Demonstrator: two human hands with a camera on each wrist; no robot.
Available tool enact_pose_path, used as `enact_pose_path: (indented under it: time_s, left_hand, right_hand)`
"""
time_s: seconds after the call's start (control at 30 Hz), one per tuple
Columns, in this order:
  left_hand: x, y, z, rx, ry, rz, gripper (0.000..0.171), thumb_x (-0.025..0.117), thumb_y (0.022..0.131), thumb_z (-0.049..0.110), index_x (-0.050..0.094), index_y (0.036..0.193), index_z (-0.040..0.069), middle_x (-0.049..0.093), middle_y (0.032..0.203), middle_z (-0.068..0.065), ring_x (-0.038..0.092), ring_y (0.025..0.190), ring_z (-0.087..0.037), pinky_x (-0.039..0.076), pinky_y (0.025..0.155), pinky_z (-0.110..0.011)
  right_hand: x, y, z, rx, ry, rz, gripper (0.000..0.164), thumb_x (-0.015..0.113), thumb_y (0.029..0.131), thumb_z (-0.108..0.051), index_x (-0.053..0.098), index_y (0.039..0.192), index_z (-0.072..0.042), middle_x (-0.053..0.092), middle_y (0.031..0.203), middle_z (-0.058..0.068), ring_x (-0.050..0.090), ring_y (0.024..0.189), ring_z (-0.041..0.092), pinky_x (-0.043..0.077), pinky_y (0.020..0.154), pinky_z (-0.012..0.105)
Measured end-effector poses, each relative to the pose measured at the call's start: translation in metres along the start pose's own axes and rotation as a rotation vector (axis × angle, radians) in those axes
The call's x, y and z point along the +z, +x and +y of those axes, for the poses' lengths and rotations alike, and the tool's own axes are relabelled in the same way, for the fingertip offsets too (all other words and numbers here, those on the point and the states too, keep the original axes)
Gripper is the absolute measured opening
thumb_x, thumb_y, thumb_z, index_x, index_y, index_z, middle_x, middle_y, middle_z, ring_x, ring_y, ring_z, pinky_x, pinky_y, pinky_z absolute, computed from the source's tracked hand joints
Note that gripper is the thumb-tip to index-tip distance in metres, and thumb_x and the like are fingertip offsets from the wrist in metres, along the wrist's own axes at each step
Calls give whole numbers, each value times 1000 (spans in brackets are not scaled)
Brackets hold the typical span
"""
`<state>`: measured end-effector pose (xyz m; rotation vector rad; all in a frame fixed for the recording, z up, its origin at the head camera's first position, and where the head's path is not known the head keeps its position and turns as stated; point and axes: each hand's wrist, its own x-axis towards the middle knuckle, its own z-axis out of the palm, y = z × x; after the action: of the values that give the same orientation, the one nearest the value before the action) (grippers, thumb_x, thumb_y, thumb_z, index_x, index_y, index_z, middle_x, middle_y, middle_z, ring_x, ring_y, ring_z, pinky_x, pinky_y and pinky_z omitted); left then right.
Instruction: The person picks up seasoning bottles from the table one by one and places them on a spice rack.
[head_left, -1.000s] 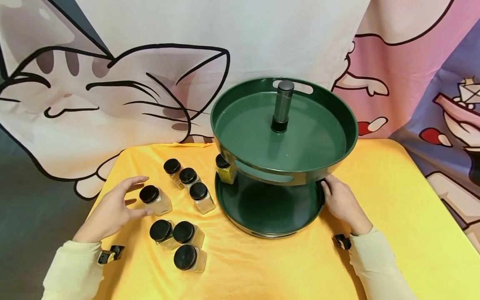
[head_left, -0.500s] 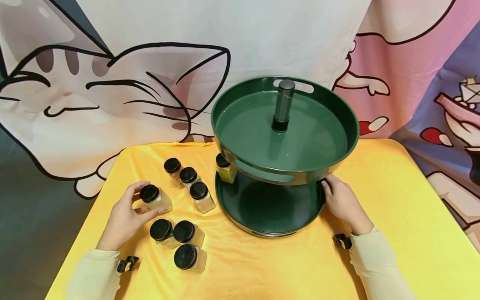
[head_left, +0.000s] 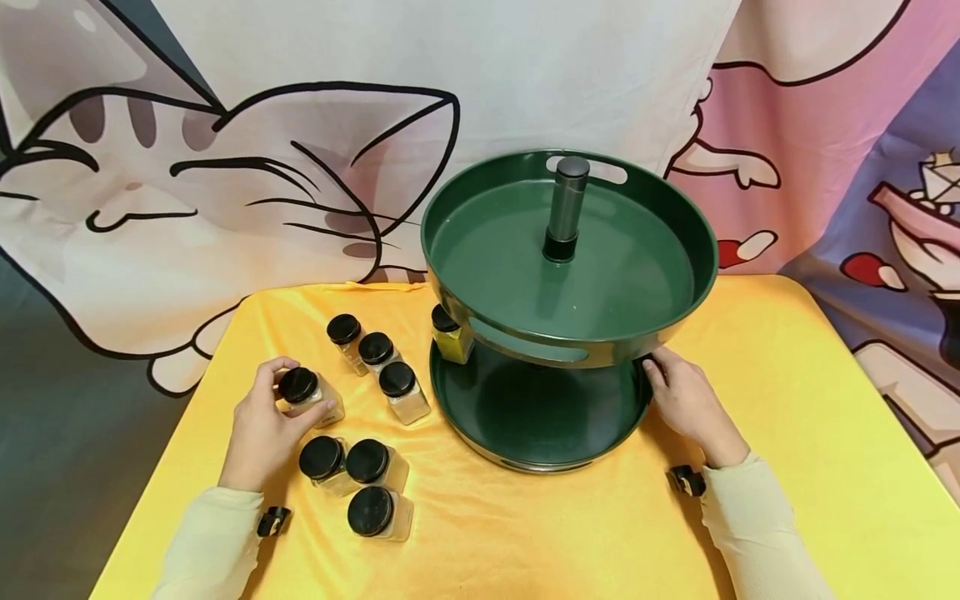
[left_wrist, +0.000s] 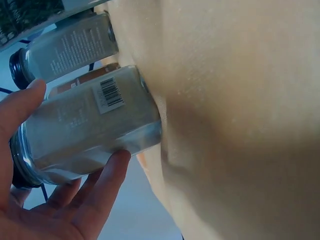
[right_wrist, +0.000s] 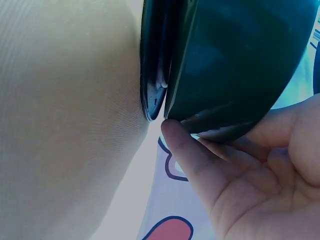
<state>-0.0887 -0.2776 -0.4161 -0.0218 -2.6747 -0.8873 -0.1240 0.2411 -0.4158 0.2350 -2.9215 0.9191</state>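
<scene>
My left hand (head_left: 262, 425) is around a square spice jar (head_left: 324, 403) with a black lid, thumb on the near side and fingers on the far side. In the left wrist view this jar (left_wrist: 90, 125) shows a barcode label, and its base is on the cloth. My right hand (head_left: 686, 404) pinches the right rim of the lower tray (head_left: 540, 463) of a green two-tier turntable. The right wrist view shows the fingers (right_wrist: 192, 160) against the tray wall (right_wrist: 225, 70). Inside the lower tray, at its left, stands a jar with yellow contents (head_left: 453, 343).
Three black-lidded jars (head_left: 405, 400) stand left of the turntable, and three more (head_left: 381, 512) nearer the front. The wide upper tray (head_left: 495, 267), with a central post (head_left: 567, 204), overhangs the lower one. A yellow cloth (head_left: 525, 533) covers the table; a printed curtain (head_left: 525, 75) hangs behind.
My left hand has moved right onto the jar, and its thumb and fingers have closed around it. The right hand stays on the tray rim.
</scene>
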Motion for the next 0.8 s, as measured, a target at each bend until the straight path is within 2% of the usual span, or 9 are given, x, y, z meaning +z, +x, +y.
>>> enact_pose_path:
  time_s: [0.1,0.23,0.43,0.6,0.7,0.8]
  left_hand:
    - [2,-1,1,-48,20,11,74,82,69,30,40,126,8,57,99,-13,55,75,-21,42,57,-16]
    - [2,-1,3,-108,67,17,73,80,70,38,44,123,3,62,101,-17,58,77,-24,43,61,-25]
    - [0,-1,5,-118,104,19,70,78,71,42,50,121,1,65,101,-19,64,68,-21,48,62,-32]
    - [-1,-1,5,-95,88,29,67,79,71,39,52,119,1,65,103,-20,65,69,-22,47,60,-21]
    - [-2,-1,4,-90,80,39,65,79,70,38,54,118,3,66,103,-18,65,69,-20,43,57,-11]
    - [-5,-2,6,-87,72,59,64,81,69,37,55,118,5,66,102,-16,65,68,-19,41,56,-7]
  right_hand:
    - [0,0,1,-1,-2,1,25,41,99,-13,54,119,-4,56,119,24,53,108,44,41,86,56]
    - [-2,-2,0,9,-3,-7,30,38,100,-14,53,124,-3,55,122,25,51,110,44,40,89,57]
    - [-4,-3,-1,19,4,-23,36,36,100,-13,47,133,-1,52,126,26,48,114,45,37,93,57]
    - [-4,-3,0,28,2,-20,36,36,100,-13,47,133,-2,54,123,26,52,111,43,40,89,56]
    - [-4,-3,0,37,-6,-11,34,37,100,-14,50,130,-3,61,109,23,58,99,39,44,82,51]
    - [-4,-4,-1,47,-13,-7,31,39,100,-15,52,126,-4,64,94,16,57,86,32,43,74,45]
